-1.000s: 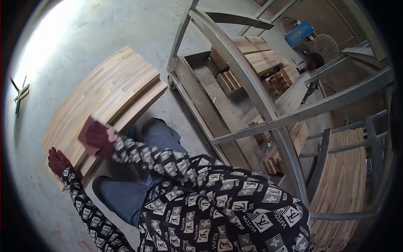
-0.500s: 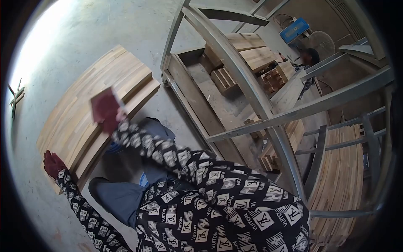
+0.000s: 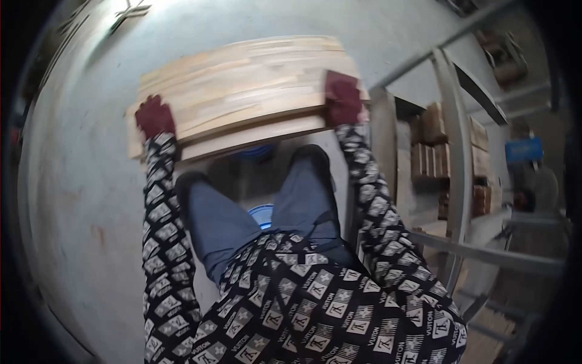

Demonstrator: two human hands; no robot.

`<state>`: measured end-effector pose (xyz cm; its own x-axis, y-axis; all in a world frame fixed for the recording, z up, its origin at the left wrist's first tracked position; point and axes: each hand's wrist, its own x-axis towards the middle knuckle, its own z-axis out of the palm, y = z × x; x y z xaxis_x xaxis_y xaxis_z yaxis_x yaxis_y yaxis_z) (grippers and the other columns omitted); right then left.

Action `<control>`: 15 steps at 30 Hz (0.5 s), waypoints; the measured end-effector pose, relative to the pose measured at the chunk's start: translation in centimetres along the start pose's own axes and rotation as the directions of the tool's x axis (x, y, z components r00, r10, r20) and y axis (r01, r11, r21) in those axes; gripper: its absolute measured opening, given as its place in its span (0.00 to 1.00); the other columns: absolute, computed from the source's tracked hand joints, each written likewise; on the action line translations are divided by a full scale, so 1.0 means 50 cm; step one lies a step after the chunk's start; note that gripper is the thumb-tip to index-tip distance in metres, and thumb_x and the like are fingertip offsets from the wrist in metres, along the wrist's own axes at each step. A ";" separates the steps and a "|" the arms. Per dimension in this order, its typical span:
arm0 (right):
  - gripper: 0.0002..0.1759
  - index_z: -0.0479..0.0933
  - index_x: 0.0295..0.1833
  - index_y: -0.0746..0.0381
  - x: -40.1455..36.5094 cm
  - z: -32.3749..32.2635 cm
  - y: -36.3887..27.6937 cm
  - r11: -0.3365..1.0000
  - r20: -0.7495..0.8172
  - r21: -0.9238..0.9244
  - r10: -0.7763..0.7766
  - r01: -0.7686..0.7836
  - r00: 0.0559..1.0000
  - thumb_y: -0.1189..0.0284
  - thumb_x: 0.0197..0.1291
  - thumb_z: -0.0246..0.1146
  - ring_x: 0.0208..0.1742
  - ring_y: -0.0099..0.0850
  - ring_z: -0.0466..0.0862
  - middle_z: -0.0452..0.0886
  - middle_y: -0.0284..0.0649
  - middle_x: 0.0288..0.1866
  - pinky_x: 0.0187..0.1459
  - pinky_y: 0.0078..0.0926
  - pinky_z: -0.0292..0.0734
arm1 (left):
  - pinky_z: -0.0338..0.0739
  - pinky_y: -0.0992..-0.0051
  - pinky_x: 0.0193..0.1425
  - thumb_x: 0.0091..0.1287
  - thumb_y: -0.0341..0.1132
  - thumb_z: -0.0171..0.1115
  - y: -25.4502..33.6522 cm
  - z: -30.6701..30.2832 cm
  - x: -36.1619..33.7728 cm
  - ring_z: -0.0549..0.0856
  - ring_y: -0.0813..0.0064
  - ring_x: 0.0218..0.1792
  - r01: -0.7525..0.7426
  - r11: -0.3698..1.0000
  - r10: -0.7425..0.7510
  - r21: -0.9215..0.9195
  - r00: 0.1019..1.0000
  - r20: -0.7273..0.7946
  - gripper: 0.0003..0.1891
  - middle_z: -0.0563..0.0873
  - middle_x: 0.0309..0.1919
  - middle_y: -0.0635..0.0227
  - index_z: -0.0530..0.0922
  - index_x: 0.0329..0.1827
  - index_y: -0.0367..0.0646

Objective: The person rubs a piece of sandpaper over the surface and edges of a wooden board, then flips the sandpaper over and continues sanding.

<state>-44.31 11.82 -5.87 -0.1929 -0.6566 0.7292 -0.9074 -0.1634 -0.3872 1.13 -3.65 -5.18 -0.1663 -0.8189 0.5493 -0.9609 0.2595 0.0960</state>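
A curved panel of glued wood strips [image 3: 242, 79] lies across in front of my knees, on top of another thick wooden piece [image 3: 254, 129]. My left hand [image 3: 156, 116], in a dark red glove, rests on the panel's left end with its fingers apart. At the right end, my right hand [image 3: 347, 103], gloved alike, holds a dark red sheet of sandpaper [image 3: 332, 79] against the wood. Some blur covers this hand, and its fingers partly merge with the sheet.
A blue round object [image 3: 262, 213] shows between my legs, and more blue sits under the panel. To my right stands a metal frame rack [image 3: 454, 151] with wooden blocks [image 3: 431, 159] inside. A blue box [image 3: 524, 149] is farther right. Thin metal stands [image 3: 128, 13] are at the top left.
My view has turned, so the panel now lies across the front. My right hand with the sandpaper has moved from the panel's middle to its right end. My left hand stays at the left end.
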 end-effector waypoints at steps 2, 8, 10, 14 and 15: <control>0.20 0.81 0.52 0.62 0.030 -0.013 0.040 0.939 0.160 -0.342 0.021 0.035 0.987 0.65 0.55 0.64 0.59 0.47 0.79 0.82 0.51 0.54 0.63 0.43 0.70 | 0.71 0.55 0.60 0.63 0.38 0.58 0.015 -0.032 -0.005 0.80 0.52 0.54 0.011 0.997 -0.014 -0.076 0.999 -0.035 0.17 0.83 0.53 0.53 0.80 0.53 0.43; 0.20 0.79 0.53 0.62 -0.038 0.226 -0.278 0.997 0.131 0.067 -0.033 0.025 0.991 0.67 0.54 0.63 0.63 0.47 0.75 0.80 0.49 0.56 0.67 0.44 0.65 | 0.71 0.56 0.61 0.64 0.39 0.57 0.016 -0.036 -0.004 0.79 0.54 0.56 0.033 0.997 -0.033 -0.072 0.999 0.003 0.17 0.82 0.56 0.54 0.80 0.53 0.43; 0.21 0.79 0.53 0.62 -0.045 0.257 -0.434 0.976 0.217 0.192 -0.148 0.106 0.965 0.69 0.51 0.64 0.65 0.47 0.73 0.79 0.48 0.57 0.71 0.43 0.60 | 0.71 0.56 0.60 0.64 0.38 0.57 0.018 -0.040 -0.006 0.79 0.53 0.55 0.007 0.997 -0.008 -0.074 1.000 -0.016 0.17 0.82 0.56 0.54 0.79 0.54 0.42; 0.20 0.79 0.40 0.63 0.030 0.173 -0.475 0.859 0.168 0.406 -0.404 0.311 0.899 0.69 0.37 0.68 0.51 0.45 0.77 0.80 0.46 0.43 0.60 0.43 0.70 | 0.71 0.55 0.61 0.64 0.36 0.57 0.023 -0.041 -0.006 0.78 0.51 0.56 -0.002 0.998 0.003 -0.069 1.000 0.010 0.17 0.81 0.57 0.51 0.77 0.55 0.41; 0.20 0.80 0.45 0.63 0.024 0.173 -0.431 0.872 0.212 0.415 -0.371 0.261 0.904 0.71 0.41 0.67 0.55 0.47 0.77 0.80 0.47 0.48 0.62 0.43 0.68 | 0.71 0.55 0.61 0.64 0.36 0.56 0.021 -0.039 -0.007 0.78 0.51 0.56 0.000 0.998 0.000 -0.067 1.000 0.006 0.17 0.81 0.57 0.51 0.77 0.55 0.41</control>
<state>-21.75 8.16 -1.52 0.2414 -0.6889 0.6835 -0.6862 -0.6192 -0.3818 0.61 -2.08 -3.69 -0.1677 -0.8219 0.5444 -0.9441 0.2929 0.1513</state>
